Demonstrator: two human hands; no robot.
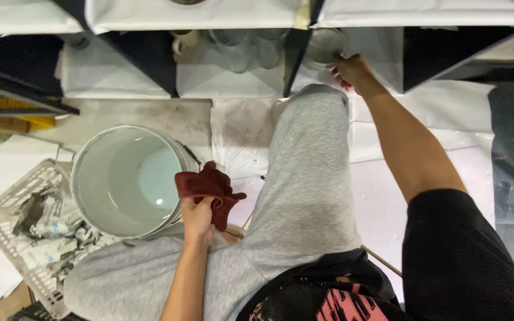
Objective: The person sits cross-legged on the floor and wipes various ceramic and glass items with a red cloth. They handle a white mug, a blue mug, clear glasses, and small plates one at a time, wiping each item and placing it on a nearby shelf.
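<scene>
My left hand [197,217] is closed around a dark red cloth [208,185], held just right of a white bucket [90,190] with water in its bottom. My right hand [352,71] reaches forward into a low shelf cubby and grips a clear glass [323,47] by its rim. Two more clear glasses [248,47] and a pale mug [184,40] stand in the cubby to the left. My knees in grey trousers [307,172] fill the middle of the view.
A white plastic basket [7,238] with crumpled newspaper lies left of the bucket. The shelf has black dividers [144,62] and white paper lining. White sheets [382,196] cover the floor. Yellow and wooden items [7,116] lie at the far left.
</scene>
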